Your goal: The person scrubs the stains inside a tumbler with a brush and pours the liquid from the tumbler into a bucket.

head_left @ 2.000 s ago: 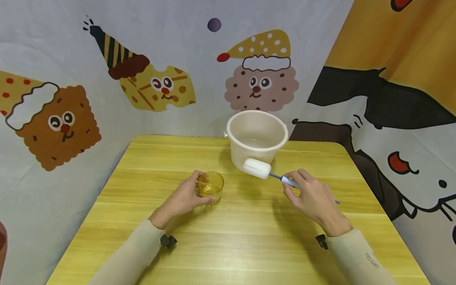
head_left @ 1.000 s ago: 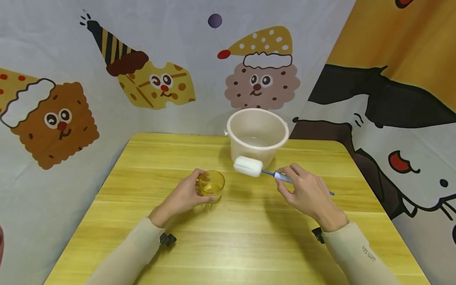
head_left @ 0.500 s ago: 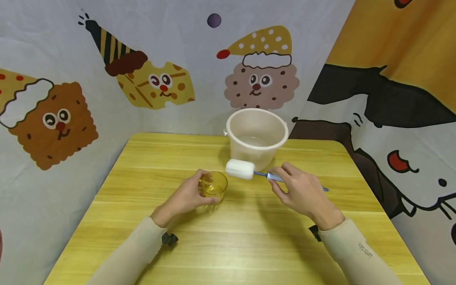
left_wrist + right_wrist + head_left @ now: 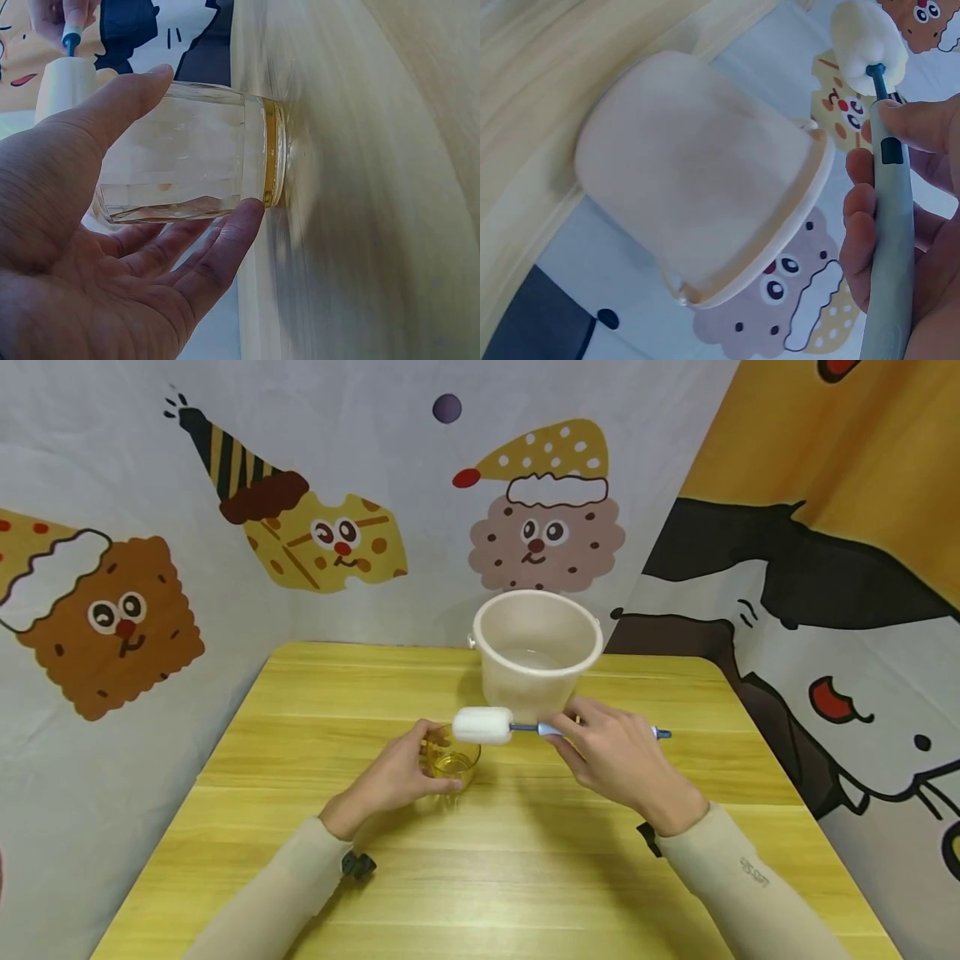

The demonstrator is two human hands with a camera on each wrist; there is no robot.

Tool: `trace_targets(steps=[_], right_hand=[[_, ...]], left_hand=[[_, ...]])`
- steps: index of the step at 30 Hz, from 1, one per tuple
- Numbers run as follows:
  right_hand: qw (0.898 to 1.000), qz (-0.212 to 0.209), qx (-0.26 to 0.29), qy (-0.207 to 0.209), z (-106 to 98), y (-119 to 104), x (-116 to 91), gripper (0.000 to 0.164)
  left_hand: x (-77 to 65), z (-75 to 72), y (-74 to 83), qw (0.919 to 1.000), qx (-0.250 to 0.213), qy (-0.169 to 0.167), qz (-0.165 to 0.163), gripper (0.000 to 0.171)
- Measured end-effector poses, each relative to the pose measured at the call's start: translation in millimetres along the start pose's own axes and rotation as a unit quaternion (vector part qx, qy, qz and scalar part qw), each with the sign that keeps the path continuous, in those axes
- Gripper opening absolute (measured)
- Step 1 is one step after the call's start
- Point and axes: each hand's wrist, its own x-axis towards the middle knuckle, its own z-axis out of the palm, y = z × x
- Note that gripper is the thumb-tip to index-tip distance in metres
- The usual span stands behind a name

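Note:
Thumb and fingers of my left hand [image 4: 390,777] grip a clear yellow glass cup [image 4: 459,768] from its left side. In the left wrist view the cup [image 4: 180,154] stands with its base on the table. My right hand [image 4: 618,760] holds a sponge cup brush by its pale handle [image 4: 891,247]. The brush's white sponge head [image 4: 482,725] points left, above the cup's mouth, and covers part of the rim in the head view. From these frames I cannot tell whether sponge and rim touch.
A cream bucket [image 4: 536,681] stands behind the hands near the table's back edge, with some clear liquid seemingly at its bottom. The wood-grain table [image 4: 465,893] meets a cartoon-printed cloth [image 4: 360,618] at the back. Dark wrist cameras sit on both sleeves.
My right hand has carried the brush leftward, from in front of the bucket to over the cup, and the brush now lies more level. My left hand and the cup have shifted slightly right.

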Motion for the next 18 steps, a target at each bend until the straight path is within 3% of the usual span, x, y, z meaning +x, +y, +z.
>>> trace_targets(steps=[9, 18], right_hand=[[0.999, -0.039, -0.027, -0.006, -3, -3, 15, 0.026], [0.998, -0.035, -0.042, -0.008, -1, -2, 27, 0.027]], left_hand=[[0.1, 0.8, -1.2, 1.0, 0.0, -0.001, 0.0, 0.096], [-0.5, 1.0, 0.2, 0.9998, -0.014, -0.008, 0.008, 0.087]])
